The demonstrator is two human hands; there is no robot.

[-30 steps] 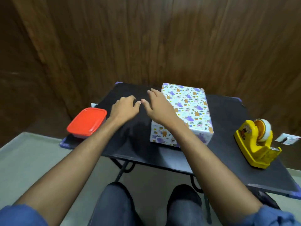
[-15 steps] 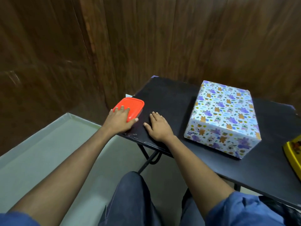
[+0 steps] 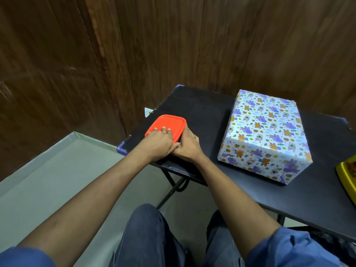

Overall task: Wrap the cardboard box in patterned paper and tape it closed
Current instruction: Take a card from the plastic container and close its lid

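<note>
Dark wood-panel wall behind black surface [image 3: 202, 105]. Box wrapped in patterned paper [image 3: 265, 132] sits on surface, right of centre, untouched. Red-lidded container [image 3: 169, 124] at surface's left edge. Left hand [image 3: 159, 142] lies flat on lid, fingers straight. Right hand [image 3: 187, 145] cups container's right side, fingers curled round it. Yellow tape dispenser [image 3: 347, 170] partly visible at far right.

My black table [image 3: 202, 110] carries a red-lidded container [image 3: 169, 123] left, the wrapped box [image 3: 265, 132] centre, a yellow dispenser [image 3: 347, 170] right.
</note>
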